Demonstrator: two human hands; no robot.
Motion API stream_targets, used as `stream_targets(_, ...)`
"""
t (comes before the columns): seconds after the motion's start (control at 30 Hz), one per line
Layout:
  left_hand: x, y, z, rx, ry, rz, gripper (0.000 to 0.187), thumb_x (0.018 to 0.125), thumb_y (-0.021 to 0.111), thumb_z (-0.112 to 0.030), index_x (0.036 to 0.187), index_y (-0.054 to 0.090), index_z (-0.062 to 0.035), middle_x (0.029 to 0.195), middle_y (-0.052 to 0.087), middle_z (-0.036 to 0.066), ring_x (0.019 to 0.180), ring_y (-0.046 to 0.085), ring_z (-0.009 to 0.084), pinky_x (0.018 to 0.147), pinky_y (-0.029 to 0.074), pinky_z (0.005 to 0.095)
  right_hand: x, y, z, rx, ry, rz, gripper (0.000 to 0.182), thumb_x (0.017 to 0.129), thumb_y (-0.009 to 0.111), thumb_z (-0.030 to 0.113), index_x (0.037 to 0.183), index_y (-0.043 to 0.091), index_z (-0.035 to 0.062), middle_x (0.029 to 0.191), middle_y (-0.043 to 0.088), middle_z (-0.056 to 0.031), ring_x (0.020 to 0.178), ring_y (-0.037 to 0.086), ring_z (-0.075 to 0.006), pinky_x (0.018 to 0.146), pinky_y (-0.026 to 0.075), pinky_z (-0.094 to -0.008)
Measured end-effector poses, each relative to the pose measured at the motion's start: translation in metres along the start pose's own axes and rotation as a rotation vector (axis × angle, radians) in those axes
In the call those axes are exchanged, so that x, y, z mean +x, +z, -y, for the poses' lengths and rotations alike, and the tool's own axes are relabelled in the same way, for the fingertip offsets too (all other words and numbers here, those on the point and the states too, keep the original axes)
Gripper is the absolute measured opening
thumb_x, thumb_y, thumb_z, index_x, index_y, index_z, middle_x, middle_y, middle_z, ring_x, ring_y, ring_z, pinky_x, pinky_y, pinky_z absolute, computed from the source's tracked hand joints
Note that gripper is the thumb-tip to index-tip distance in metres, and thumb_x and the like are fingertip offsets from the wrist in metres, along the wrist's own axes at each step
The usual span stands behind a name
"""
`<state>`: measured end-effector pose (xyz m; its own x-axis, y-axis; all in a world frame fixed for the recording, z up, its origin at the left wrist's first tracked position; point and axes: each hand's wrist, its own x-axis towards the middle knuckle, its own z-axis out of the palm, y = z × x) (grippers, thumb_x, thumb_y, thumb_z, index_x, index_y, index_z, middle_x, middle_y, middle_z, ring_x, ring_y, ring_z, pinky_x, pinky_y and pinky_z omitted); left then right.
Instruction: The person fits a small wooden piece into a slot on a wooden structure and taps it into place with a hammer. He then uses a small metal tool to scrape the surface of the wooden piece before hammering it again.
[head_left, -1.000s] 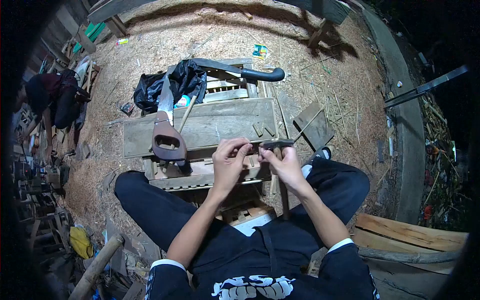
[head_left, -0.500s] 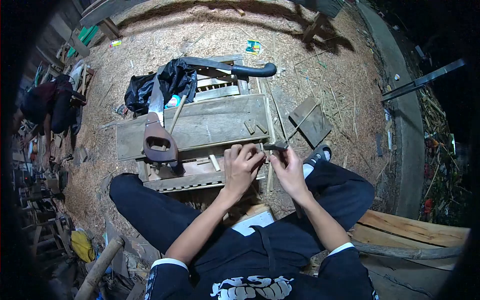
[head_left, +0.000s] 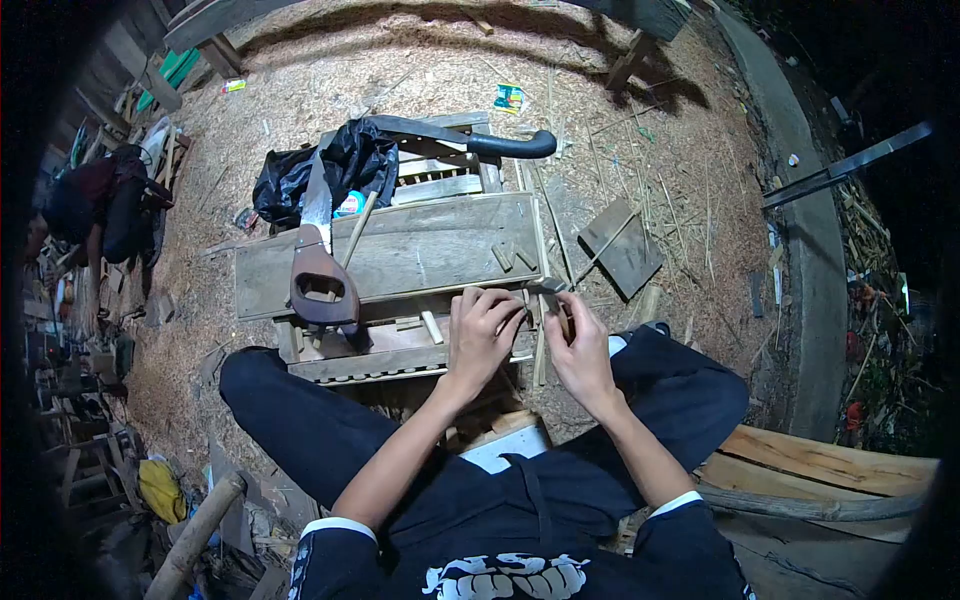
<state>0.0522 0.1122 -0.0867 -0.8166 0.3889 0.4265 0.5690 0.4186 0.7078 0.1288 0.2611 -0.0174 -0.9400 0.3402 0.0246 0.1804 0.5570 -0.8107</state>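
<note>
My right hand (head_left: 583, 355) is closed around a short dark-bladed knife (head_left: 548, 285), its brown handle partly hidden in the palm. Beside it, my left hand (head_left: 482, 338) has its fingers curled around a small wooden peg (head_left: 526, 296), of which only the tip shows. The blade lies right by that tip, over the near right corner of a slatted wooden frame (head_left: 385, 365). Two short pegs (head_left: 502, 257) rest on the grey plank (head_left: 430, 245) just beyond my hands, and a pale peg (head_left: 431, 327) lies inside the frame.
A handsaw (head_left: 322, 280) lies across the plank's left side, near a black plastic bag (head_left: 340, 165). Farther off is a tool with a curved black handle (head_left: 512, 145). A square board (head_left: 622, 245) lies on the shavings at right. Another person (head_left: 105, 205) crouches at far left.
The knife has turned in my right hand, its blade tilting from nearly level so the handle shows. My left hand stays almost in place.
</note>
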Motion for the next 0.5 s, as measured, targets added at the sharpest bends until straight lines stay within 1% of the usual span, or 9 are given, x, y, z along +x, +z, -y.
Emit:
stream_targets(0.07,0.000,-0.001,-0.002,-0.012,-0.012,0.000,0.016,0.083,0.083,-0.014,0.098,0.080,-0.0087,0.104,0.074,0.002,0.101,0.061,0.0255,0.087,0.046,0.0400,-0.003,-0.001,0.002,-0.032,-0.057,-0.047,0.033,0.104,0.061,0.013,0.129,0.060,-0.0079,0.120,0.067,-0.0311,0.108,0.066,-0.0497,0.091,0.053,-0.0503)
stream_targets(0.1,0.000,-0.001,-0.002,-0.023,-0.020,0.002,0.015,0.083,0.083,-0.015,0.097,0.080,-0.0093,0.104,0.074,0.001,0.101,0.061,0.0254,0.087,0.045,0.0400,-0.005,-0.001,0.005,-0.036,-0.058,-0.046,0.033,0.104,0.061,0.013,0.129,0.060,-0.0079,0.120,0.067,-0.0311,0.108,0.066,-0.0497,0.091,0.053,-0.0503)
stream_targets(0.17,0.000,0.000,0.000,-0.014,-0.025,0.003,0.015,0.083,0.083,-0.015,0.096,0.080,-0.0096,0.103,0.074,0.001,0.101,0.061,0.0252,0.087,0.045,0.0398,-0.011,0.001,0.011,-0.110,0.020,0.012,0.033,0.105,0.058,0.013,0.130,0.060,-0.0074,0.120,0.068,-0.0300,0.110,0.066,-0.0494,0.093,0.053,-0.0510)
stream_targets(0.2,0.000,0.000,0.000,-0.003,-0.030,0.008,0.014,0.083,0.083,-0.016,0.094,0.081,-0.0100,0.103,0.074,0.001,0.101,0.061,0.0250,0.087,0.045,0.0397,-0.015,0.004,0.011,-0.117,-0.037,-0.023,0.035,0.106,0.056,0.014,0.134,0.059,-0.0076,0.122,0.067,-0.0300,0.111,0.066,-0.0493,0.093,0.052,-0.0521)
stream_targets(0.23,0.000,0.001,0.000,-0.008,-0.032,0.009,0.014,0.083,0.083,-0.016,0.094,0.081,-0.0100,0.103,0.074,0.001,0.101,0.061,0.0250,0.087,0.045,0.0397,-0.019,0.008,0.011,-0.122,-0.034,-0.022,0.035,0.106,0.056,0.014,0.134,0.059,-0.0076,0.122,0.067,-0.0300,0.111,0.066,-0.0493,0.093,0.052,-0.0521)
stream_targets(0.3,0.001,0.001,0.000,-0.008,-0.046,0.005,0.012,0.082,0.084,-0.016,0.091,0.081,-0.0098,0.103,0.074,0.001,0.100,0.061,0.0251,0.087,0.044,0.0400,-0.026,0.011,0.011,-0.194,-0.011,-0.074,0.036,0.106,0.060,0.013,0.133,0.060,-0.0104,0.121,0.068,-0.0299,0.112,0.067,-0.0460,0.095,0.053,-0.0460)
stream_targets(0.33,0.002,0.001,-0.001,-0.012,-0.050,0.005,0.012,0.082,0.084,-0.016,0.091,0.081,-0.0098,0.103,0.074,0.001,0.100,0.061,0.0251,0.087,0.044,0.0400,-0.030,0.012,0.012,-0.188,0.002,-0.085,0.038,0.106,0.060,0.013,0.136,0.059,-0.0108,0.121,0.067,-0.0300,0.112,0.067,-0.0452,0.095,0.053,-0.0460)
stream_targets(0.47,0.003,0.002,-0.001,-0.020,-0.055,0.016,0.011,0.081,0.084,-0.017,0.088,0.080,-0.0094,0.102,0.073,0.001,0.098,0.060,0.0252,0.085,0.044,0.0402,-0.037,0.012,0.012,-0.193,0.051,-0.090,0.037,0.106,0.059,0.012,0.136,0.059,-0.0112,0.120,0.067,-0.0300,0.110,0.067,-0.0444,0.095,0.053,-0.0459)
stream_targets(0.5,0.002,0.002,-0.001,-0.022,-0.052,0.015,0.011,0.081,0.084,-0.017,0.087,0.080,-0.0093,0.102,0.073,0.001,0.098,0.059,0.0253,0.084,0.044,0.0402,-0.036,0.013,0.009,-0.207,0.012,-0.098,0.037,0.107,0.058,0.012,0.137,0.059,-0.0095,0.118,0.067,-0.0292,0.106,0.067,-0.0462,0.091,0.053,-0.0483)
